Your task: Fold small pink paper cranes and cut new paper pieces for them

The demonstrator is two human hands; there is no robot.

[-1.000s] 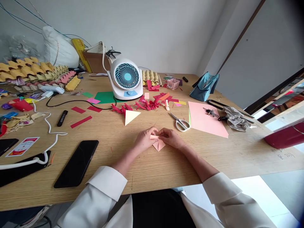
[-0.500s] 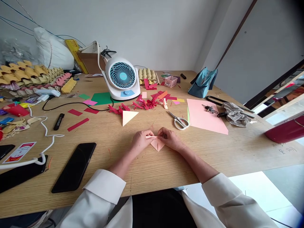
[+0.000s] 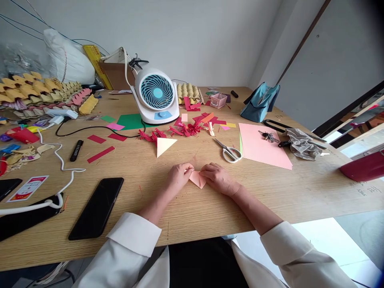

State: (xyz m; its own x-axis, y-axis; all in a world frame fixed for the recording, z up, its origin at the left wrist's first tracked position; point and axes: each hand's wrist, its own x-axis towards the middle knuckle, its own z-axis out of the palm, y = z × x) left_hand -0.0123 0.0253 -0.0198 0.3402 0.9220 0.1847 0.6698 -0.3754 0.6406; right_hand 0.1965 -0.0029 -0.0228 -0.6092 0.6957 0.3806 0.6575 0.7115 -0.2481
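Observation:
Between my two hands is a small piece of folded pink paper (image 3: 198,179), its lower point towards me and a crease down its middle. My left hand (image 3: 181,175) pinches its left corner between thumb and fingers. On the other side my right hand (image 3: 217,177) is closed over the right corner, hiding that part of the paper. Beyond the left hand lies a cream paper triangle (image 3: 165,146). White-handled scissors (image 3: 230,153) rest past the right hand, blades pointing away to the left.
A white fan (image 3: 157,94) stands at the back, behind crinkled red paper pieces (image 3: 189,129). Pink sheets (image 3: 264,146) with keys (image 3: 269,137) on them lie to the right. On the left are a black phone (image 3: 96,208), a marker (image 3: 77,150) and a white cable (image 3: 61,160).
My right fingers have come down flatter over the paper's right side, covering more of it. The top edge, held up before, now looks lower. The view has shifted slightly.

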